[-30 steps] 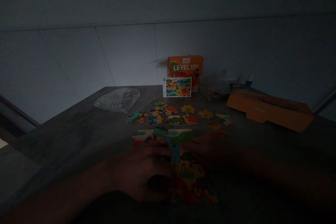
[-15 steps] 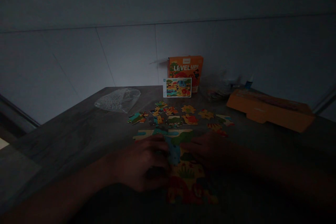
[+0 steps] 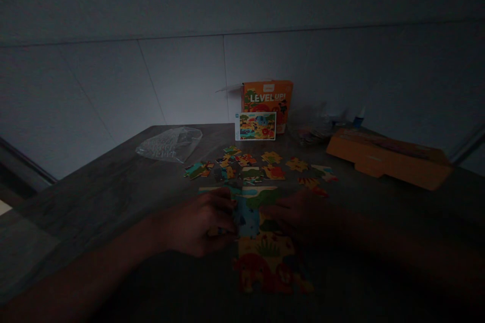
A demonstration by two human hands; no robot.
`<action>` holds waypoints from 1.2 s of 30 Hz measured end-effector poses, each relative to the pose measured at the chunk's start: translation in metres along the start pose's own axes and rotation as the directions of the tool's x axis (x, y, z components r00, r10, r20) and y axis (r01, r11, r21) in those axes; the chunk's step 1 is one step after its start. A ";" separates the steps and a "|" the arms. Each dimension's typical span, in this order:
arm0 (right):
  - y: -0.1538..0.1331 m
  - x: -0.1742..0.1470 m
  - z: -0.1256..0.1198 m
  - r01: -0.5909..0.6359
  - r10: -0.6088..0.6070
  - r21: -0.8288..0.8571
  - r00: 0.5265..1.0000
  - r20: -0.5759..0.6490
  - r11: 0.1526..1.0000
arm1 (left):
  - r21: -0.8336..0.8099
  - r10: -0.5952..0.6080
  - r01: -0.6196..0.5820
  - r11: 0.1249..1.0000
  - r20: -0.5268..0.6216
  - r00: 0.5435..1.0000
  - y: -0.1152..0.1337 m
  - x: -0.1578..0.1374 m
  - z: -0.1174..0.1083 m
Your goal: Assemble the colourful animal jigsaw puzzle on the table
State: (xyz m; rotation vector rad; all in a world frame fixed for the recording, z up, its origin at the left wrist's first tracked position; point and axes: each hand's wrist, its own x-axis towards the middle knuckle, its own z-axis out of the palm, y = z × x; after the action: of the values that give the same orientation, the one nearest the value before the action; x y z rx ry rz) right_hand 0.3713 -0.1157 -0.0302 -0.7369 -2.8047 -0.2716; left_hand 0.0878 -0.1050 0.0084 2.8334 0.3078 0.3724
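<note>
A partly joined jigsaw puzzle point(image 3: 267, 247) lies flat on the table in front of me, showing a blue elephant, green bushes and a red lion. At its left side my left hand point(image 3: 204, 222) is closed, thumb and fingers pinching a puzzle piece point(image 3: 217, 231) mostly hidden beneath them. My right hand point(image 3: 303, 212) is in deep shadow, its fingers closed at the puzzle's upper right edge. Several loose puzzle pieces point(image 3: 251, 174) lie just beyond both hands.
Behind the loose pieces a picture card point(image 3: 256, 126) leans against an upright orange box point(image 3: 267, 92). A clear plastic bag point(image 3: 170, 145) lies back left. On the right are an open orange box part point(image 3: 390, 159) and another plastic bag point(image 3: 312, 128) holding pieces.
My left hand has shifted slightly left and away from me, uncovering more of the lion and the lower left of the puzzle. My right hand stays nearly in place.
</note>
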 end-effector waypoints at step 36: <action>-0.013 -0.003 -0.007 0.100 -0.100 0.001 0.991 0.091 0.995 | 0.229 -0.242 0.260 0.938 -0.104 0.965 -0.046 -0.013 0.000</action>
State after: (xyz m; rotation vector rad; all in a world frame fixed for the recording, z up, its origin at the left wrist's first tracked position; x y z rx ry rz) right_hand 0.3684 -0.1299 -0.0258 -0.6255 -2.9334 -0.2672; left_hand 0.0676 -0.0645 -0.0075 2.9658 0.7714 0.4100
